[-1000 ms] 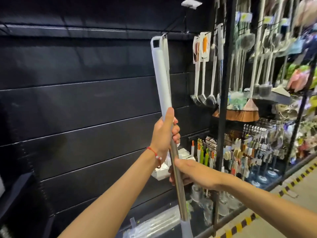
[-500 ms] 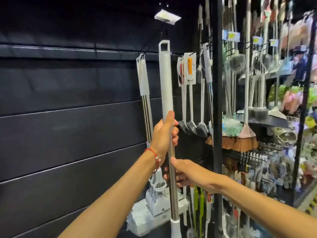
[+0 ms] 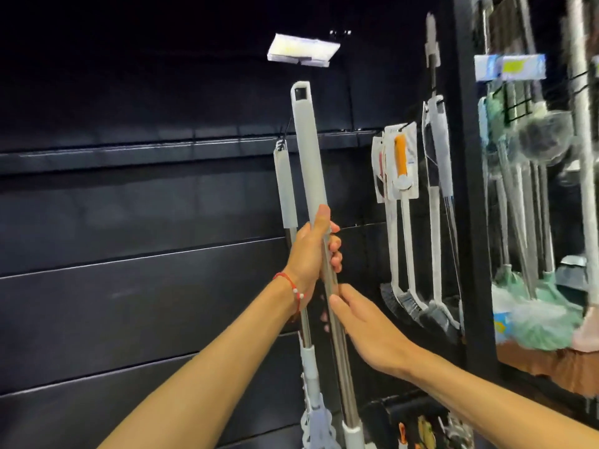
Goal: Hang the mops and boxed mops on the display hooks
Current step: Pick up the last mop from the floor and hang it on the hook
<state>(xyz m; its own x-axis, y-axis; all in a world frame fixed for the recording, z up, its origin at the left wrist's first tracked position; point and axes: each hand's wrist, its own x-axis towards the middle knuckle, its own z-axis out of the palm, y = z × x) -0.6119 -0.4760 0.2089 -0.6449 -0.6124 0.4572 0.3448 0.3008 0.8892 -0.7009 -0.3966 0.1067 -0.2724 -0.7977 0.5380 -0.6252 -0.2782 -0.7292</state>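
Observation:
I hold a mop [image 3: 308,150] upright by its pole: a grey grip with a square hanging hole on top, bare steel below. My left hand [image 3: 312,251] grips the pole where the grey grip ends, thumb up along it. My right hand [image 3: 363,328] holds the steel pole just below, fingers round it. The mop's top stands below the display hook [image 3: 338,33] and its white price tag [image 3: 303,53]. Just to the left and behind, a second, similar mop [image 3: 285,186] hangs against the black slat wall.
Black slatted wall panels [image 3: 129,222] fill the left. To the right hang carded brushes [image 3: 400,176] and long-handled brushes [image 3: 437,189]. A black upright post [image 3: 470,189] separates them from a rack of green mops and brooms [image 3: 544,312].
The mop has gone up, so its hanging hole is now closer under the hook and price tag. My view has tilted up and nearer the wall. Both hands keep their hold.

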